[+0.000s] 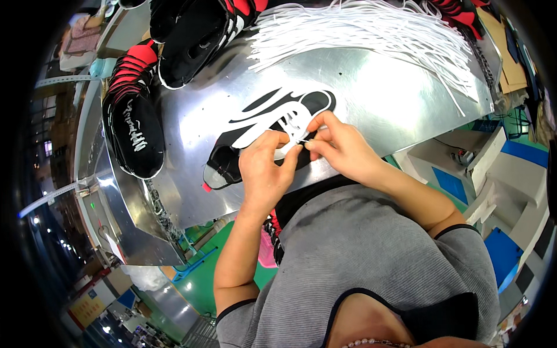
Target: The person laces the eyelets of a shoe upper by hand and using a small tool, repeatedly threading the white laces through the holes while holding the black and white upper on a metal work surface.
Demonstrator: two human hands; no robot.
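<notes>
Both forearms raised from lower edge, bent inward; left hand (264, 171) and right hand (339, 145) brought together over shoe (272, 124); white lace (299, 141) pinched between fingertips of both hands; shoe laid on side on metal counter (377, 87), directly under hands; lace bundle (371, 29) spread at far edge; more shoes (136, 124) stacked at left.

A black fabric shoe upper with broad white wavy stripes and a white toe cap (272, 124) lies flat on the shiny metal table, slightly left of centre, its heel toward two o'clock and its pale toe toward eight o'clock. A thin white flat shoelace (299, 141) runs across its lacing area at the upper's four o'clock side, drawn taut and partly covered by fingers.
</notes>
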